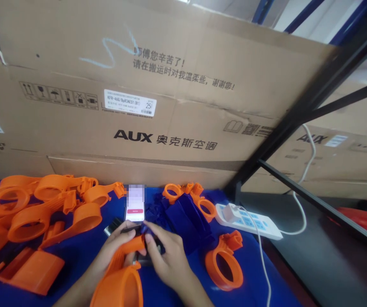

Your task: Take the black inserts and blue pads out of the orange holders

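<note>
My left hand (117, 239) is closed around the narrow end of an orange plastic tape dispenser (119, 286), whose wide ring points toward me. In my right hand (167, 251), thumb and forefinger pinch a small dark blue piece (145, 229) against that narrow end. The fingers partly hide where the two parts meet. Just beyond my hands stands a phone (135, 204) with a lit screen. To the right of it lies a pile of dark blue pieces (186, 221). A dark object partly shows under my hands; I cannot make out its kind.
Several orange tape dispensers (30, 224) are heaped at left. Another dispenser (224, 268) lies at right, near a white power strip (250, 221) with a plug and cable. Behind the blue-covered table (74, 264) stands a large cardboard box (170, 106); a black metal frame (276, 123) slants at right.
</note>
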The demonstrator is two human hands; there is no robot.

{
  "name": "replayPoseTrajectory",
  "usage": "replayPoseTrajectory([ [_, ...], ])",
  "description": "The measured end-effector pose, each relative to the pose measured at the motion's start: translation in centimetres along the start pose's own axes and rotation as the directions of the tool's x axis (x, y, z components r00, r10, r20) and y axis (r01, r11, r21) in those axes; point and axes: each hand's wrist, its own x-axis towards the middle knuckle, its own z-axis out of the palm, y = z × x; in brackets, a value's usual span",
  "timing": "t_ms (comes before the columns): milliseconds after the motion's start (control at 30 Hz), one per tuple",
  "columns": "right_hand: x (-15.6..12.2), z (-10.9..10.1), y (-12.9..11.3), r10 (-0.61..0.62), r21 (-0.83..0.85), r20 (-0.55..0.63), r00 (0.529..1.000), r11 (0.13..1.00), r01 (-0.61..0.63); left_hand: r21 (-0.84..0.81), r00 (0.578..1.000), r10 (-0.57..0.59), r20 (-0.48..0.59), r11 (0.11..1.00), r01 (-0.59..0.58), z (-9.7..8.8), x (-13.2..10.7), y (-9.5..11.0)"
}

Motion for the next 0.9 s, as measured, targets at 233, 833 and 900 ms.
replayPoseTrajectory([
  [233, 1.1, -2.3, 2.8, 0.302, -0.155, -0.283, 0.910, 0.922, -0.354, 0.091, 0.992, 0.096, -0.076, 0.992, -0.089, 0.3, -0.4, 0.5],
  [833, 0.8, -1.4, 1.0, 0.131, 0.084, 0.079, 0.988, 0.987, -0.138, 0.482, 0.993, 0.111, 0.044, 0.868, -0.118, -0.4, -0.8, -1.0],
  [900, 0.7, -1.2, 0.6, 0.037, 0.073, 0.151, 0.988, 0.996, -0.049, 0.501, 0.991, 0.126, 0.049, 0.855, -0.134, -0.4, -0.8, -1.0],
])
